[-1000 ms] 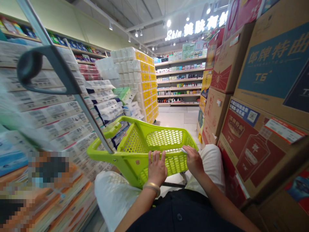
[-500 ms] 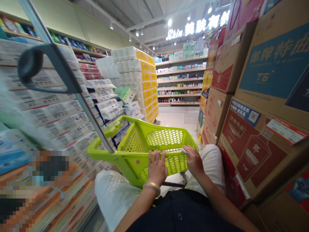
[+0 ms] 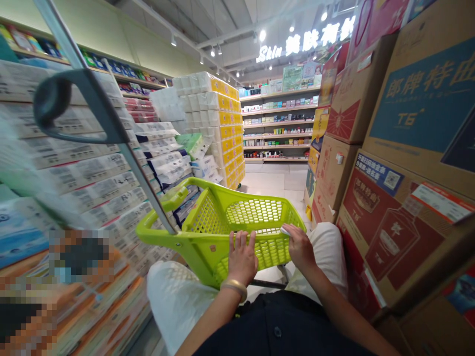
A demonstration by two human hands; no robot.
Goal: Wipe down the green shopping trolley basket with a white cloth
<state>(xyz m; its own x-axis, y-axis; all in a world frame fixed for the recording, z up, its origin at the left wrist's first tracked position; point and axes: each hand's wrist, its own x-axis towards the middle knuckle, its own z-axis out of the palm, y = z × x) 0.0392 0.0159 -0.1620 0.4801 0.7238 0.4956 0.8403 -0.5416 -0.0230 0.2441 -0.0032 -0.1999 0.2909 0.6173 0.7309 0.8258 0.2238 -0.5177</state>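
Note:
A lime-green plastic shopping basket (image 3: 237, 242) with slotted walls stands between my knees, and its inside shows no goods. My left hand (image 3: 243, 257), with a bracelet at the wrist, hooks its fingers over the near rim. Farther right along that rim, my right hand (image 3: 300, 247) is closed, and its fingertips also lie at the rim. A small white thing (image 3: 285, 231) pokes out by its index finger; its kind cannot be made out. From the basket's left end a metal pull rod (image 3: 148, 193) with a dark grey loop handle (image 3: 89, 106) slants up and left.
Stacked liquor cartons (image 3: 393, 222) rise close on the right. Packs of tissue paper (image 3: 96, 173) line the left, with a tall stack of toilet rolls (image 3: 222, 128) beyond. A tiled aisle (image 3: 265, 180) leads to shelves of small goods (image 3: 278, 118). The lower left corner is pixelated.
The view has shifted very slightly, so everything sits a few pixels farther right. Both hands keep their places on the basket rim.

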